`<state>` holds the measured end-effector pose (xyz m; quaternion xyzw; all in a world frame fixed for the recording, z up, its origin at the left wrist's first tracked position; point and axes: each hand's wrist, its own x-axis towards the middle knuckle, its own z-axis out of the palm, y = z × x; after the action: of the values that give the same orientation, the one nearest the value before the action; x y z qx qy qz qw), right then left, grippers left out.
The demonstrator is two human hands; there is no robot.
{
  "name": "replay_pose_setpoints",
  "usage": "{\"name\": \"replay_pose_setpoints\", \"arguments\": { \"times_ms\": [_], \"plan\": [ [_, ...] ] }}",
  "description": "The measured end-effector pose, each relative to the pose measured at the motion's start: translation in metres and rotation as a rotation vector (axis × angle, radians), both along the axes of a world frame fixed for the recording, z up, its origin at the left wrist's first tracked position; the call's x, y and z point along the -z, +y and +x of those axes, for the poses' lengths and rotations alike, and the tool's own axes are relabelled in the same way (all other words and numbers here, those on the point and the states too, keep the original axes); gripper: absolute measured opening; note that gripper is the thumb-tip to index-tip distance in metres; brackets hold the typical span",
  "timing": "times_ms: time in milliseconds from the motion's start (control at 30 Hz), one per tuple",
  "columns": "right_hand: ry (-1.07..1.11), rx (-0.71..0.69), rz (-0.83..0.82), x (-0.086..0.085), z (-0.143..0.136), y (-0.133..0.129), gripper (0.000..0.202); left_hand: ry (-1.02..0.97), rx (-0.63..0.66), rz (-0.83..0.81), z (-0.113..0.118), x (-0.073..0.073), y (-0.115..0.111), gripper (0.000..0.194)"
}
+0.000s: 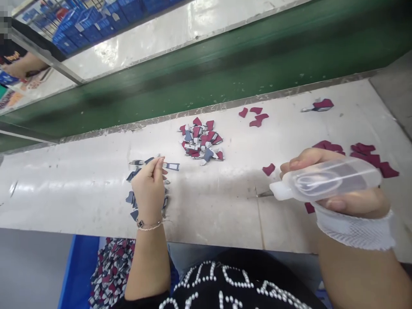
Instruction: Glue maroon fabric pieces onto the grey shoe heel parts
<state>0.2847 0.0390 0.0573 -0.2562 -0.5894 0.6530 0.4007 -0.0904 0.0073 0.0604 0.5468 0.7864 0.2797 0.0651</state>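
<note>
My left hand (148, 189) is closed in a pinch on a small blue-grey piece (173, 166) with a pale rectangular middle, held just above the table (219, 206). Several blue-grey pieces (130, 198) lie under and beside that hand, partly hidden by it. My right hand (357, 202) is wrapped round a translucent squeeze bottle (337, 177), tipped so its white cap and thin metal nozzle (264, 194) point left, low over the table. Close to the nozzle lies one burgundy piece (268, 169). More burgundy pieces (370, 159) lie behind the right hand, some partly covered.
A pile of burgundy, white and grey pieces (202, 139) sits mid-table, with loose burgundy pieces (256, 116) and a burgundy-topped part (322, 104) farther right. A blue bin (75, 274) of pieces stands below left. Beyond the green strip (225, 64), a person's arm (28, 64) and blue baskets (96, 21) show.
</note>
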Motion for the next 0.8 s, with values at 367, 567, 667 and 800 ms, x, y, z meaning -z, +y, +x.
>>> {"name": "replay_pose_setpoints", "arguments": {
  "times_ms": [367,567,667,800],
  "plan": [
    [0.182,-0.002,-0.110,0.013,-0.016,0.003,0.035,-0.336,0.409,-0.237,0.029,0.041,-0.012,0.044],
    [0.185,-0.110,-0.165,0.007,-0.027,0.002,0.030,-0.533,0.449,-0.145,0.042,0.034,-0.009,0.022],
    [0.086,-0.090,-0.080,-0.002,-0.025,0.000,0.030,-0.905,0.549,-0.144,0.054,0.022,-0.006,0.027],
    [-0.160,0.044,0.097,-0.028,-0.019,-0.004,0.033,-1.116,0.711,-0.201,0.078,0.018,0.005,0.033]
  ]
}}
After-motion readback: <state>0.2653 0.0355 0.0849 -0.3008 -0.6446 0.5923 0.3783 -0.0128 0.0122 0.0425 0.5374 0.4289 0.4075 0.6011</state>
